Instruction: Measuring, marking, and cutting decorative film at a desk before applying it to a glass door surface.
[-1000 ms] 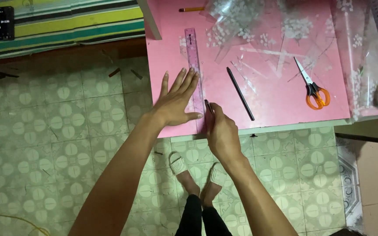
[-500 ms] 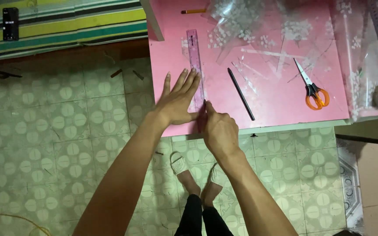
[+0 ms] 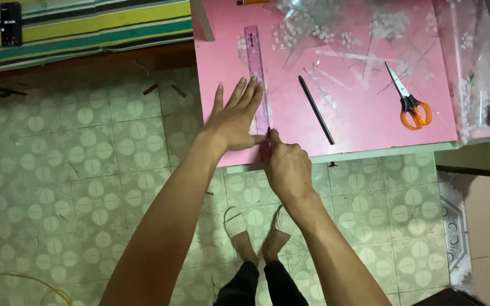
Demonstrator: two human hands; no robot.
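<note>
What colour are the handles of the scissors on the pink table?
Orange, on the scissors; clearest in the head view.

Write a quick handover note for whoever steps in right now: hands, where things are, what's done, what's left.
Left hand: flat, fingers spread, pressing the translucent pink plastic ruler onto the pink table.
Right hand: grip closed at the ruler's near end; whatever it holds is hidden.
Nearby: black pen-like stick, orange-handled scissors, clear plastic sheets.
Done: ruler placed.
Left: cannot tell how far any line or cut has got.
</note>
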